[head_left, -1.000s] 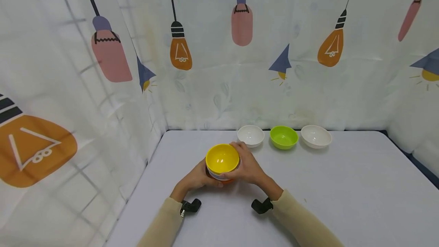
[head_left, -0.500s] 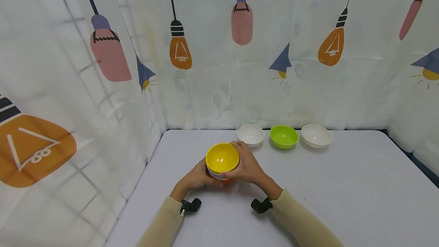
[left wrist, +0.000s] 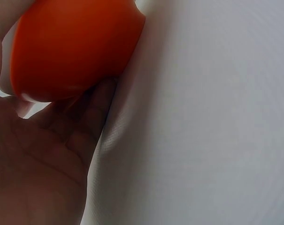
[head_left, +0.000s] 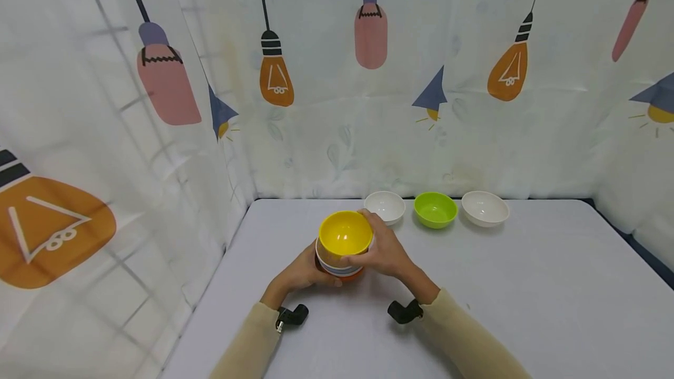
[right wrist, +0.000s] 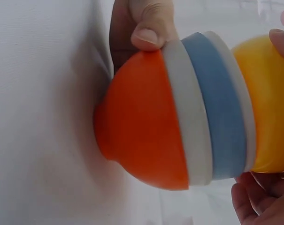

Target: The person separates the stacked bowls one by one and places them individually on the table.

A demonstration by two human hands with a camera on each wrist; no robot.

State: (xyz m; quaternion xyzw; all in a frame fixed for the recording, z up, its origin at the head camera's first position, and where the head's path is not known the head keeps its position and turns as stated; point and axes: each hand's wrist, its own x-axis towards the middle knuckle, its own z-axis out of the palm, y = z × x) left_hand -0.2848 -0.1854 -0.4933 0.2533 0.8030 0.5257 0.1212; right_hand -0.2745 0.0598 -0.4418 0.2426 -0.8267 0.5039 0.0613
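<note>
A nested stack of bowls stands on the white table in the head view. At its bottom is an orange bowl [right wrist: 137,126], gripped low by my left hand [head_left: 301,271], whose thumb presses its side in the right wrist view. Pale rims and a blue bowl [right wrist: 214,108] sit above the orange one. The yellow bowl [head_left: 345,234] tops the stack, raised and shifted partly out of the bowls under it. My right hand [head_left: 388,250] holds this yellow bowl by its right side, thumb in front and fingers behind. The left wrist view shows orange bowl [left wrist: 76,47] close up against the palm.
Along the table's back edge stand a small white bowl [head_left: 385,207], a green bowl [head_left: 435,210] and a wider white bowl [head_left: 485,209] in a row. A printed curtain [head_left: 326,145] hangs behind the table [head_left: 526,285] and at its sides.
My right hand has lifted the yellow bowl up and slightly right, uncovering more of the pale rim beneath. The left hand stays in place on the orange bowl.
</note>
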